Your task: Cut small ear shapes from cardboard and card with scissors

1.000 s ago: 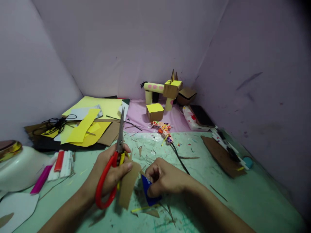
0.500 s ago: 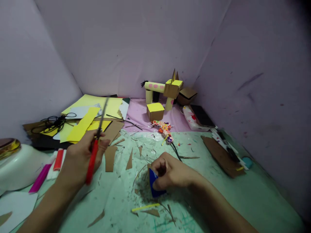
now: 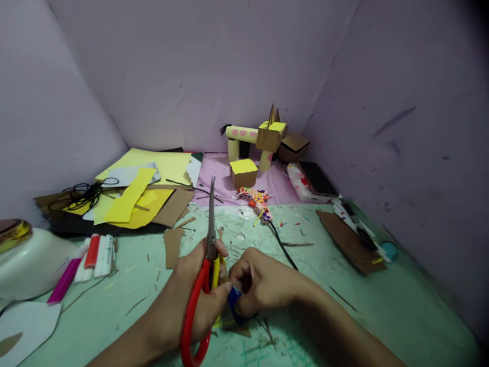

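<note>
My left hand is closed around a pair of scissors with red and yellow handles. The blades point up and away, nearly together. Right beside it, my right hand pinches a small blue-faced piece of cardboard just above the table. The left thumb reaches the edge of that blue piece; whether it grips it, I cannot tell. Scraps of brown cardboard lie underneath, partly hidden by the hands.
A cardboard animal figure and a yellow-topped box stand at the back. A floral-patterned glue gun lies ahead with its cord. Paper sheets and markers are left; a phone and cardboard piece right.
My left hand has swung right with the scissors, from the left side of the table to beside my right hand. My right hand still pinches the blue-faced cardboard, shifted slightly left.
</note>
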Demonstrator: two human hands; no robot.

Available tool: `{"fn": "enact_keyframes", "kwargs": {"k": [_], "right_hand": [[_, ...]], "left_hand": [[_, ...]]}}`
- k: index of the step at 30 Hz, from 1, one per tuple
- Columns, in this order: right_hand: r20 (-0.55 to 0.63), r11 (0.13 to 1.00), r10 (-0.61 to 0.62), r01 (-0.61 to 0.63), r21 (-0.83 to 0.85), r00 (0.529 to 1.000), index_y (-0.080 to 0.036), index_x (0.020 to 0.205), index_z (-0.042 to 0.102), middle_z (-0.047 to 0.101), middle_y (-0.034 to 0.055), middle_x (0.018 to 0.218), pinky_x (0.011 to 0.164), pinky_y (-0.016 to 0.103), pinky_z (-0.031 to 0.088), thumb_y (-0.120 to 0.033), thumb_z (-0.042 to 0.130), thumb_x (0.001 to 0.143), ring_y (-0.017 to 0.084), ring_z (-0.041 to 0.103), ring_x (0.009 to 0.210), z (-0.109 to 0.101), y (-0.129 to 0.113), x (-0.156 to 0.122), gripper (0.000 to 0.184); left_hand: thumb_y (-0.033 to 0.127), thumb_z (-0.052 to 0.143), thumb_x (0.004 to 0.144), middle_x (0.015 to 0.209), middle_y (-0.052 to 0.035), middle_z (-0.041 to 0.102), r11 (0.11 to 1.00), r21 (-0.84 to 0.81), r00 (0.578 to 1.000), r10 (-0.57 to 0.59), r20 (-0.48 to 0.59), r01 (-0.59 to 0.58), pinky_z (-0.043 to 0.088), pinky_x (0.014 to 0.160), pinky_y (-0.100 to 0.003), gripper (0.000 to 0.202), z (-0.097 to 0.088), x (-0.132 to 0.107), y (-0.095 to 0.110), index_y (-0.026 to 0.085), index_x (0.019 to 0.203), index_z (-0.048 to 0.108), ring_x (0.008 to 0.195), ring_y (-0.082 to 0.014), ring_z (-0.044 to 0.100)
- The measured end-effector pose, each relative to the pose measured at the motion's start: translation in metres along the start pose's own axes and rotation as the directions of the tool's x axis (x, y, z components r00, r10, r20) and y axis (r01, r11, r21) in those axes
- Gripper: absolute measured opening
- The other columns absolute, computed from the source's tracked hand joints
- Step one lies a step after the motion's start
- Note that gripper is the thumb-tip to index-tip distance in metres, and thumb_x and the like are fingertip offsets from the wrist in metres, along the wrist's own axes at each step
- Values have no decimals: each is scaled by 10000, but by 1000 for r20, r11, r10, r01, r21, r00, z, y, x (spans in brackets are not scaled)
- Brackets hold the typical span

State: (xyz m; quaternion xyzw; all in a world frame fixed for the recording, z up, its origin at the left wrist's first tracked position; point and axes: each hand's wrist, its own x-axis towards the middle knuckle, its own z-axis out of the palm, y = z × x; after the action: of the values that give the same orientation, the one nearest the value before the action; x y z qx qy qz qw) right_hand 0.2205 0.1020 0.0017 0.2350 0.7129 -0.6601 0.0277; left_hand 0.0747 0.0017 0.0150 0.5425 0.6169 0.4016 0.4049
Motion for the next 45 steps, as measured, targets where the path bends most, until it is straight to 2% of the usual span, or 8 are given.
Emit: {"fn": "enact_keyframes", "kwargs": {"k": [3,5,10,15,20,32,43,45], "right_hand": [[-77,996,40,-33,86,996,-146,498,551,444,-74,446,378,182,245,-52,595,505,43,337,407,-1,-1,2,104],[-165,983,67,-37,182,984,-135,533,610,513,-54,458,398,188,278,-74,623,505,51,383,411,-3,-3,5,68],[-422,904,26,158,397,906,-131,570,668,562,-46,457,443,194,322,-181,733,485,61,442,432,-4,-7,10,119],[-466,772,14,286,568,885,-141,614,688,625,-20,527,518,224,444,-256,804,460,96,543,491,7,-5,14,225],[-526,753,34,324,572,850,-150,653,705,642,-5,576,525,251,498,-308,850,432,118,568,524,15,-1,16,308],[-555,799,-85,389,458,827,-146,654,719,639,4,579,542,256,489,-336,800,540,119,575,520,13,3,17,236],[-552,805,-76,378,458,830,-130,605,704,618,-4,501,465,210,424,-267,786,531,97,548,447,12,-1,14,176],[-565,791,-65,388,474,822,-133,606,704,615,-3,487,458,208,421,-276,795,524,107,563,447,11,0,14,188]], "left_hand": [[150,549,768,711,72,506,993,-118,999,12,-41,-17,447,517,-203,280,1,3,-3,256,975,394,589,-98,507],[157,569,757,722,68,517,982,-184,989,5,-148,-32,460,538,-208,281,0,6,-1,251,957,395,618,-104,526],[155,599,722,696,61,564,976,-190,916,26,-399,-111,463,532,-213,288,2,11,6,232,918,402,585,-104,541],[144,611,716,664,59,561,957,-173,847,113,-520,-234,455,503,-222,289,8,11,1,231,904,409,555,-111,541],[137,607,729,690,35,567,944,-153,822,165,-546,-291,477,548,-259,289,14,11,-8,228,925,415,598,-136,573],[75,570,742,718,47,546,928,-38,764,282,-580,-371,456,622,-245,275,16,9,-14,252,902,433,690,-127,568],[78,573,749,744,42,538,922,24,760,334,-559,-387,461,674,-260,273,16,10,-16,261,901,439,706,-131,571],[108,582,753,758,41,544,930,-6,777,303,-551,-367,477,667,-260,268,14,9,-14,265,915,437,708,-134,578]]}}
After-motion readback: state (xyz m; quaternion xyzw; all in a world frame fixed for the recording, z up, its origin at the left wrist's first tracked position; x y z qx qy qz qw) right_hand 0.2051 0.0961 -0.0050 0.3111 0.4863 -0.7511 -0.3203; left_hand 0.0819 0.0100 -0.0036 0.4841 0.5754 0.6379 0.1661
